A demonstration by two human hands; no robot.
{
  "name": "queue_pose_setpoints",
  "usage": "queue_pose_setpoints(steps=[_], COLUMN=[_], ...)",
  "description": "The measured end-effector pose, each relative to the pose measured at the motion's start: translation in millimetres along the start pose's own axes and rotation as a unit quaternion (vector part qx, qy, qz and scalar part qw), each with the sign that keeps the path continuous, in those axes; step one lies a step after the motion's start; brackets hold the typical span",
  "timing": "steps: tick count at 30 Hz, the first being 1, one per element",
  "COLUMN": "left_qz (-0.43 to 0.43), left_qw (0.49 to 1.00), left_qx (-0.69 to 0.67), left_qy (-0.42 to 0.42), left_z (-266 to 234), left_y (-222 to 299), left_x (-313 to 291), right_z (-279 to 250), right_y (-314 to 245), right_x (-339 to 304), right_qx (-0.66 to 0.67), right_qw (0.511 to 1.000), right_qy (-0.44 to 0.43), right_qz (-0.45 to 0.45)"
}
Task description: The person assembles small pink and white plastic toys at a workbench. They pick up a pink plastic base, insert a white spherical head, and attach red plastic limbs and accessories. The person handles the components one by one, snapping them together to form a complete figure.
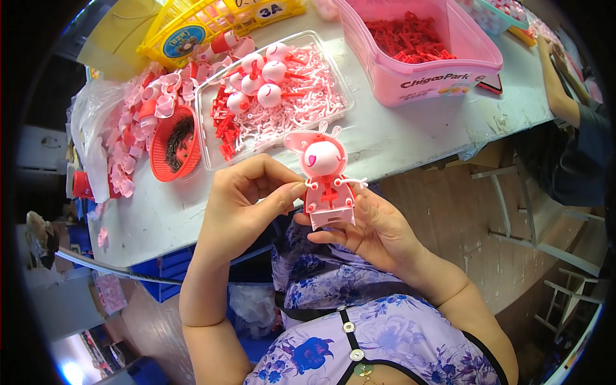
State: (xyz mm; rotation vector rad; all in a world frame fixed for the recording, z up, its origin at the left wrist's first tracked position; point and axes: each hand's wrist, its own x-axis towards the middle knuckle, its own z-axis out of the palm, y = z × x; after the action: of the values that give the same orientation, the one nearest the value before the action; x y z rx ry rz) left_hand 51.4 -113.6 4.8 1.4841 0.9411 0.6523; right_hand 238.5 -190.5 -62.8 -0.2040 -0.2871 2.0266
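Just off the table's near edge, a pink and white plastic toy figure [332, 217] is held upright. Its round white head with a pink hood sits over an open body, and red parts show inside. My right hand [384, 232] grips it from the right and below, its fingers partly behind the body. With thumb and forefinger together, my left hand [247, 199] pinches the figure's small white arm at the left side. Beyond the toy, a clear tray [351, 96] holds white ball heads [269, 95], small pale pink parts [308, 96] and red pieces [226, 128].
A red basket [174, 176] with dark small pieces, probably screws, stands left of the tray, by a heap of pink shells [125, 144]. Behind are a yellow basket [154, 48] and a pink tub [378, 83] of red parts. Another person's arm [559, 93] is at far right.
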Motion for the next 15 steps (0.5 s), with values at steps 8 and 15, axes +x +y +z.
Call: queue_pose_setpoints(steps=[8,15], left_qz=[-0.027,-0.048], left_qw=[0.999,0.998], left_qx=[-0.005,-0.033], left_qy=[-0.037,-0.035], left_z=[-1.0,-0.7], left_y=[3.5,1.0], left_x=[6.6,6.4], right_z=[-2.7,-1.6], right_y=[-2.1,-2.6], right_x=[-3.7,-2.4], right_qx=[-0.003,0.012], right_qw=[1.0,1.0], right_qy=[-0.003,-0.003], right_qz=[0.011,0.017])
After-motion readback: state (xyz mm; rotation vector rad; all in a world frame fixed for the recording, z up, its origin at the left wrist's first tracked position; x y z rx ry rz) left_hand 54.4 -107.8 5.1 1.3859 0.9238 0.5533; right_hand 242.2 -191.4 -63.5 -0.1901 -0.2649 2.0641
